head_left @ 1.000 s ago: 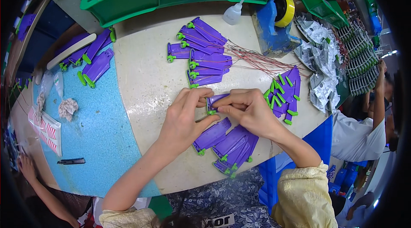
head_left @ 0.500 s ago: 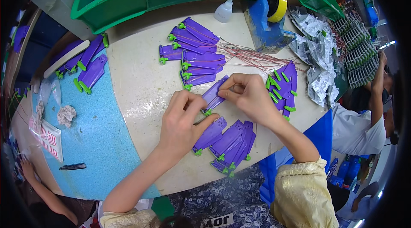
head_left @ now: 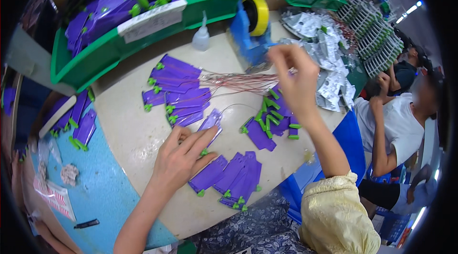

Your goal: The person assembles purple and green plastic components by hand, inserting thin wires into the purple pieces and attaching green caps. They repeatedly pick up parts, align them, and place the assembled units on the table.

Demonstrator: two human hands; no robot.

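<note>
My left hand (head_left: 177, 161) holds a flat purple plastic piece (head_left: 211, 120) down on the table, fingers over it and thumb along its near side. A thin dark wire runs from this piece toward the right; its green end is partly covered by my fingers. My right hand (head_left: 299, 80) is raised beside the blue tape dispenser (head_left: 250, 39) with its yellow roll, thumb and fingertips pinched together near the cutting end. Whatever is in that pinch is too small or blurred to make out. Purple pieces with green ends and reddish wires (head_left: 183, 80) lie beyond my left hand.
Several purple pieces (head_left: 243, 173) lie fanned out nearer me; others with green tabs (head_left: 260, 134) lie right. A green bin (head_left: 109, 58) of purple parts and a squeeze bottle (head_left: 201, 39) stand behind. Silvery parts (head_left: 329, 58) are piled at right. A co-worker (head_left: 396, 125) sits beyond.
My right hand has left the purple piece and moved up and away to the tape dispenser. My left hand stays on the piece, now with fingers laid across it. The view has shifted.
</note>
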